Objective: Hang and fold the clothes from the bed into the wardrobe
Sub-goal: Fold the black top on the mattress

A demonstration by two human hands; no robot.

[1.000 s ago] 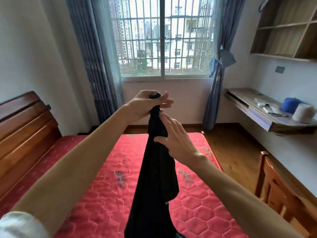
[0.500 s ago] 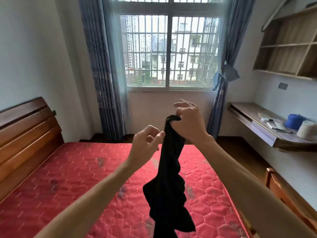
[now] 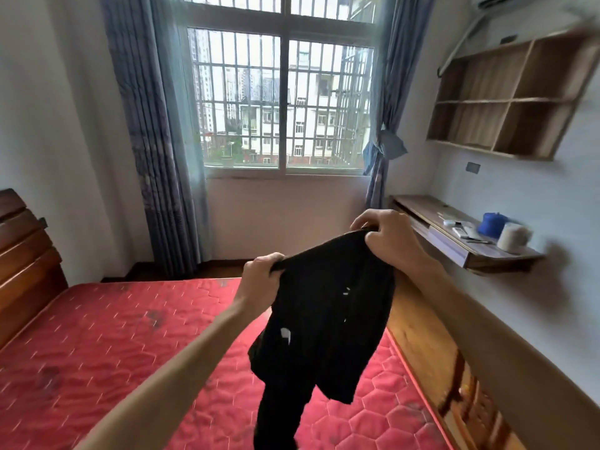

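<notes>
Black garment (image 3: 328, 306), left hand (image 3: 259, 280), right hand (image 3: 386, 238) gripping

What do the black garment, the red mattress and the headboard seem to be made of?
The black garment looks like soft matte fabric, maybe cotton or a knit: it hangs in limp folds. The mattress has a red quilted cloth cover with a slight sheen, stitched in hexagons. The headboard is dark reddish wood, probably varnished: its slats shine.
</notes>
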